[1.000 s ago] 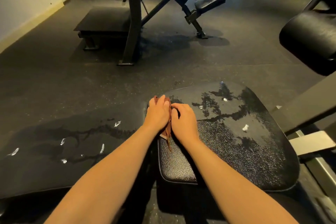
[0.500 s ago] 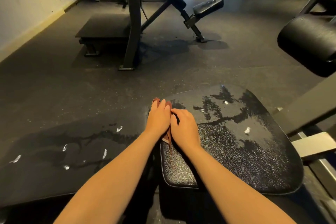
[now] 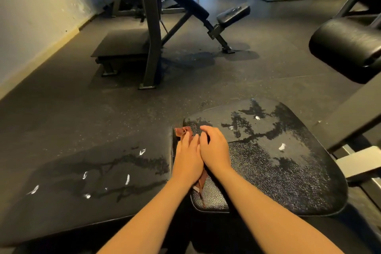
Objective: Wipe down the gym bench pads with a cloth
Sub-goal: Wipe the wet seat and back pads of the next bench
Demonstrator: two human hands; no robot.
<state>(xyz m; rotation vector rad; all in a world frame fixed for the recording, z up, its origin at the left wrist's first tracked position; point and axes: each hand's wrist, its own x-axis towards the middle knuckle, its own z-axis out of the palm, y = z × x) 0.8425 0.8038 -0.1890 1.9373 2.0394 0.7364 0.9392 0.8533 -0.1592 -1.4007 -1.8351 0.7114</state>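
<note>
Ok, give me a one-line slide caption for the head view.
Left hand and right hand on a brown cloth at the gap between two wet black bench pads.

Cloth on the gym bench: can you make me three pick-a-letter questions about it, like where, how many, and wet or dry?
1. Where is the crumpled reddish-brown cloth? A in a bucket; B at the pebbled black seat pad's left edge; C on a shelf.
2. How many hands are at it? A none; B one; C two.
3. The seat pad is: A dry; B wet-streaked; C ripped.
B: it lies there, partly covered. C: left hand and right hand meet over it. B: shiny wet patches show.
</note>
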